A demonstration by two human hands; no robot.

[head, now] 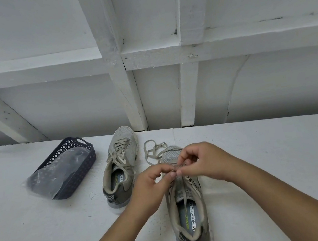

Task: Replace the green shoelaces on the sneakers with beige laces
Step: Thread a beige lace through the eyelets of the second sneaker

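We work on the near sneaker, which lies on the white bench heel toward us. Our left hand and right hand both pinch its beige lace at the eyelets. The laced second sneaker lies just left, beside a dark basket.

A single wide-angle view comes from the person's head, facing forward and tilted down over the white painted tabletop. It sits close above the near edge, so both bare forearms enter from the bottom of the frame. The far half takes in the white timber-framed wall behind the table, its beams bowed by the lens. There is no second view to overlap with.
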